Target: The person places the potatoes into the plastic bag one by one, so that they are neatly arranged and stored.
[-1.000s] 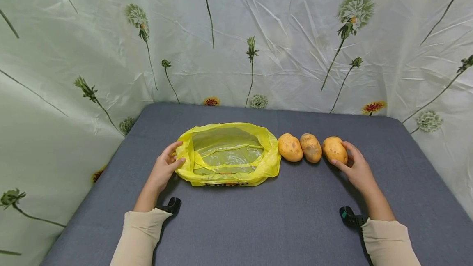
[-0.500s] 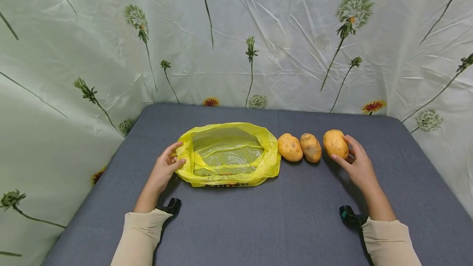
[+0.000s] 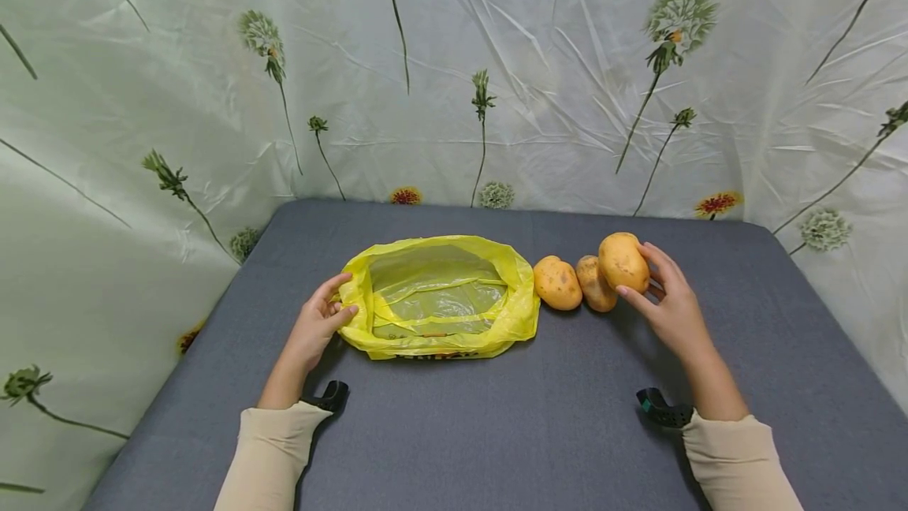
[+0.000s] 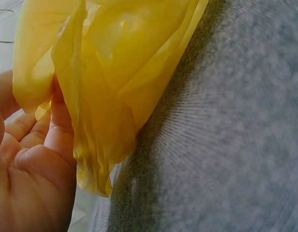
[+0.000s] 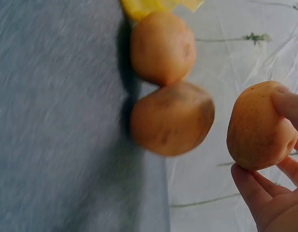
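Note:
A yellow plastic bag [image 3: 525, 314] lies on the table with its mouth spread wide, facing up. My left hand [image 3: 309, 331] pinches the bag's left rim between thumb and fingers; in the left wrist view the thin plastic [image 4: 110, 96] hangs in folds beside the palm. My right hand [image 3: 670, 310] grips a potato [image 3: 623, 262] by its right side, raised above the table. In the right wrist view this held potato [image 5: 258, 125] is apart from the two others. Those are a potato [image 3: 556, 284] against the bag's right side and a darker, blotched potato [image 3: 594, 290], partly hidden behind the held one.
The table [image 3: 496, 432] has a dark grey cloth top. Behind it and at its sides hangs a pale curtain [image 3: 440, 140] printed with dandelions. Black wrist straps [image 3: 663, 408] show at both sleeves.
My right hand has lifted its potato off the table and carried it left, over the darker potato. The left hand keeps its place on the bag's rim.

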### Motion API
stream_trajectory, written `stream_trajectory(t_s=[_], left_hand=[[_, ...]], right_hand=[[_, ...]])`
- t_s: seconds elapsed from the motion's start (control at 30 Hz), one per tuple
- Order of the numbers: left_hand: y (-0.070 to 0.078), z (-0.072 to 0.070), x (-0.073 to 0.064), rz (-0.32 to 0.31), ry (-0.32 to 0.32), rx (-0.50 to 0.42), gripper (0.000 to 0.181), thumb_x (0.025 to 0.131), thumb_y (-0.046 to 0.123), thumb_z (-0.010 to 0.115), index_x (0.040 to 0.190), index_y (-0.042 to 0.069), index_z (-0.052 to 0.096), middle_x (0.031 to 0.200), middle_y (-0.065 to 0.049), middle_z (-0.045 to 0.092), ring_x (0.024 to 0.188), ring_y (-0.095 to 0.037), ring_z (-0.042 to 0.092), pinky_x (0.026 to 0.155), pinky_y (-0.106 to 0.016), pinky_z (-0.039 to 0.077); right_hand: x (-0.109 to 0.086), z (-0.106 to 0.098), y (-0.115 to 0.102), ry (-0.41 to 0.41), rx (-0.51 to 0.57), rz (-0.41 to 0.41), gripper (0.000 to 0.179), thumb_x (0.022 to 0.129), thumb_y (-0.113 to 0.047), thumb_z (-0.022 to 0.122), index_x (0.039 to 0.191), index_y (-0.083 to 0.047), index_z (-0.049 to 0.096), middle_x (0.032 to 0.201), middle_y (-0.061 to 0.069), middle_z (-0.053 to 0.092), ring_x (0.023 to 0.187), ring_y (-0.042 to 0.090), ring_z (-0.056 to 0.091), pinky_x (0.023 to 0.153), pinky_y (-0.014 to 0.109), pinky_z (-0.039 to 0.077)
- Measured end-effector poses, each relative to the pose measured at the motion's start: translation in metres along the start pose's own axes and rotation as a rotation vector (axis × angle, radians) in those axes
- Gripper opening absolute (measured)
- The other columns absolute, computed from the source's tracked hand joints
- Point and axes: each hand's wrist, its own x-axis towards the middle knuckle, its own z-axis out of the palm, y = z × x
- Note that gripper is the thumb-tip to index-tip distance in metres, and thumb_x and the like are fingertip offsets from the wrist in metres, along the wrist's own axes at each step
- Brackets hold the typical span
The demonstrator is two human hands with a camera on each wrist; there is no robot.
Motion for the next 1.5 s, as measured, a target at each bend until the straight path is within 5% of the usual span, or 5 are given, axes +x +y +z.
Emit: stream_trajectory(t_s=[0.2, 0.37, 0.67, 0.8, 1.5], left_hand=[[0.000, 0.000, 0.000, -0.007, -0.003, -0.010, 0.054, 0.077, 0.013, 0.057, 0.125, 0.011, 0.032, 0.114, -0.007, 0.033, 0.066, -0.007, 0.036, 0.053, -0.017, 0.036], [-0.001, 0.001, 0.000, -0.010, -0.004, -0.011, 0.054, 0.077, 0.013, 0.057, 0.125, 0.012, 0.032, 0.116, -0.007, 0.032, 0.067, -0.007, 0.036, 0.053, -0.017, 0.036], [0.011, 0.004, -0.002, -0.025, -0.011, -0.035, 0.053, 0.079, 0.005, 0.054, 0.126, 0.007, 0.030, 0.115, -0.009, 0.032, 0.065, -0.008, 0.035, 0.052, -0.017, 0.035], [0.017, 0.006, -0.004, -0.023, -0.021, -0.033, 0.053, 0.079, 0.003, 0.053, 0.126, 0.005, 0.028, 0.116, -0.010, 0.030, 0.068, -0.008, 0.035, 0.053, -0.016, 0.035], [0.000, 0.000, 0.002, -0.015, -0.016, -0.023, 0.054, 0.077, 0.014, 0.057, 0.125, 0.013, 0.031, 0.113, -0.005, 0.033, 0.066, -0.008, 0.036, 0.053, -0.018, 0.036]], right_hand=[[0.006, 0.005, -0.033, -0.022, 0.033, -0.037, 0.065, 0.070, -0.007, 0.064, 0.127, -0.011, 0.032, 0.128, 0.007, 0.027, 0.101, 0.032, 0.040, 0.076, 0.036, 0.038], [0.011, 0.018, -0.027, -0.049, 0.134, -0.076, 0.065, 0.071, -0.011, 0.063, 0.127, -0.012, 0.030, 0.129, 0.003, 0.026, 0.106, 0.027, 0.037, 0.078, 0.040, 0.036], [0.015, 0.033, -0.062, -0.089, 0.185, -0.122, 0.066, 0.068, -0.002, 0.064, 0.126, -0.009, 0.033, 0.128, 0.004, 0.027, 0.108, 0.025, 0.036, 0.078, 0.021, 0.037], [0.017, 0.042, -0.078, -0.109, 0.219, -0.132, 0.064, 0.069, 0.001, 0.063, 0.125, -0.005, 0.032, 0.129, 0.006, 0.026, 0.109, 0.025, 0.035, 0.079, 0.029, 0.038], [0.031, 0.114, -0.093, -0.261, 0.265, -0.198, 0.062, 0.073, -0.024, 0.061, 0.127, -0.017, 0.030, 0.131, -0.003, 0.021, 0.115, 0.016, 0.027, 0.081, 0.036, 0.036]])
